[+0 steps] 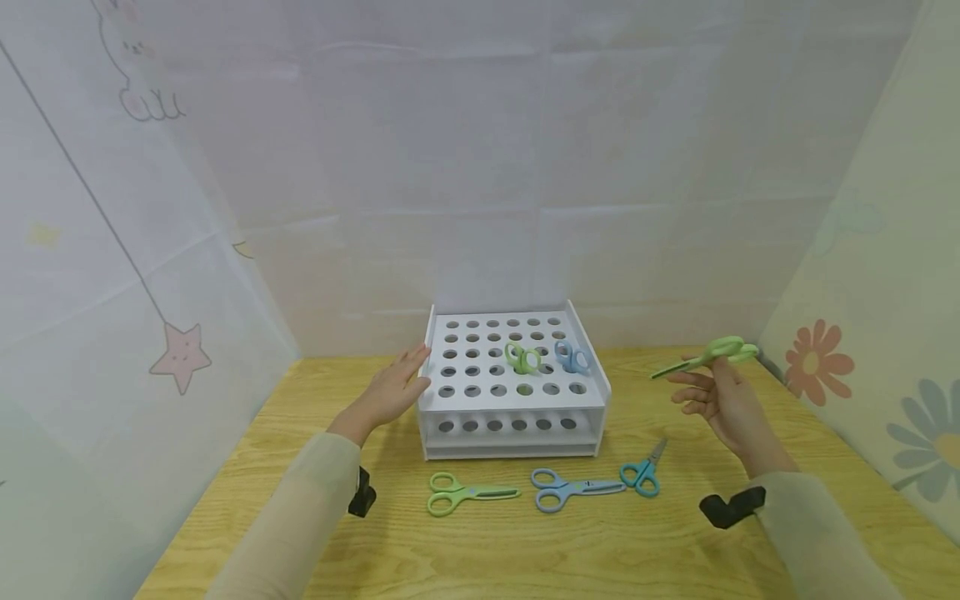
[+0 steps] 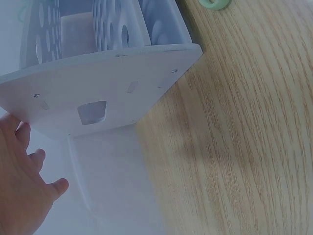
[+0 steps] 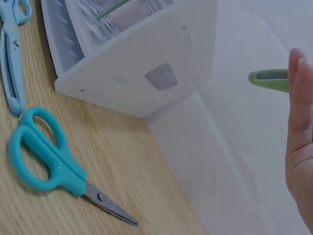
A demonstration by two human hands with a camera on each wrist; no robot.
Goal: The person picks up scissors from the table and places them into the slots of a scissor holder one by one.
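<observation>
My right hand pinches green scissors in the air to the right of the white rack; their tip points left. In the right wrist view only the green blade tip shows past the fingers. My left hand rests against the rack's left side with its fingers straight. Green scissors and blue scissors stand in the rack's holes with their handles up. On the table in front lie green scissors, blue scissors and teal scissors with metal blades.
The rack has two levels of round holes and solid side panels, with a square cutout on its right side. It stands on a wooden table near the back edge. Pale printed sheets hang behind and at both sides.
</observation>
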